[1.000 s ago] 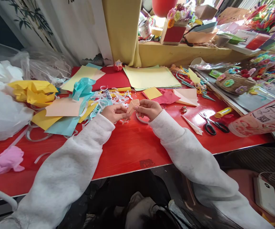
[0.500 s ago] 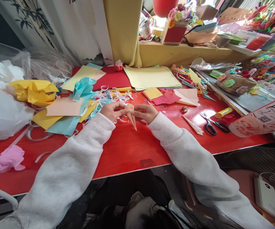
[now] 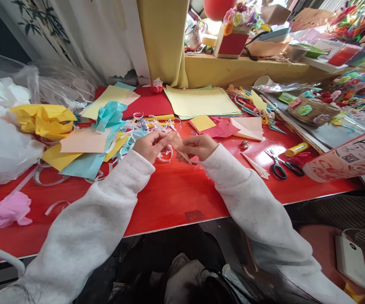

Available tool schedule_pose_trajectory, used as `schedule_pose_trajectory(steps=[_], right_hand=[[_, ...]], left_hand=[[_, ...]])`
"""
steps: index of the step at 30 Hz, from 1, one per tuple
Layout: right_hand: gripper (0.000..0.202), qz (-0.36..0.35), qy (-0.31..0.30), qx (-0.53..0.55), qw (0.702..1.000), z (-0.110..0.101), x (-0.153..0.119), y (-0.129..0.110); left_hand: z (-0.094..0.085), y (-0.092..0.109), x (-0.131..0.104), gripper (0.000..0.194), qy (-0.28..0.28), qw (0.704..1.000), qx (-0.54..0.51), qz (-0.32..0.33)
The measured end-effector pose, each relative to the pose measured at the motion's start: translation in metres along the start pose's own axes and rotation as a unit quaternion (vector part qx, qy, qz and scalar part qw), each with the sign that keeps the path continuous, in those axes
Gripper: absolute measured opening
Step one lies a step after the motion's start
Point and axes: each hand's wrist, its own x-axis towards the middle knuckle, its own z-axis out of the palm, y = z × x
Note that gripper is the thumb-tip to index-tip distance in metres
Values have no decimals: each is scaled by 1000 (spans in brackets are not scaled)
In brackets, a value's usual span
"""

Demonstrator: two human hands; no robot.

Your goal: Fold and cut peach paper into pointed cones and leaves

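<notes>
Left hand [image 3: 150, 146]: you pinch the folded peach paper [image 3: 177, 142] between thumb and fingers, nearly closed.
Right hand [image 3: 201, 146]: your curled fingers hold the same paper.
Peach paper: it is between your hands, above the red table [image 3: 169, 200].

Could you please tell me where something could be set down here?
The widest bare patch of the red table lies nearer than the held peach paper, between the left sleeve and right sleeve. A smaller one lies between the right sleeve, the scissors and the front edge. Behind and left of the left hand, paper shreds and coloured sheets crowd it.
</notes>
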Motion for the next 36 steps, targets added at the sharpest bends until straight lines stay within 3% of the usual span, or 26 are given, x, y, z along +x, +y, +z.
schedule_pose_trajectory(steps=[3,5,7,9,12,15,18,22,25,30,36], right_hand=[[21,-96,125,3,987,-34,-8,-12],[22,-137,202,9,970,-57,-12,-16],[21,-161,254,23,953,-76,-14,-15],[22,-176,279,35,943,-87,-16,-12],[24,-199,278,24,939,-93,-16,-9],[27,-209,275,21,938,-92,-16,-10],[25,-214,280,68,933,-90,-17,-13],[19,-226,291,122,921,-87,-18,-16],[18,-214,267,123,932,-80,-16,-15],[19,-158,161,153,962,-55,-7,-8],[26,-154,76,194,966,-35,0,-3]], left_hand=[[-2,5,5,30,11,994,94,51],[3,3,9,21,-43,972,204,109],[16,0,12,18,-120,929,305,171],[35,-2,13,31,-158,890,380,196],[64,1,14,45,-198,856,424,222],[82,9,16,29,-241,837,432,233],[82,15,20,15,-245,861,404,188],[59,22,24,8,-95,951,251,154],[43,22,25,13,-52,989,73,114],[38,15,24,21,-99,979,-173,25],[45,19,17,29,-135,967,-216,-12]])
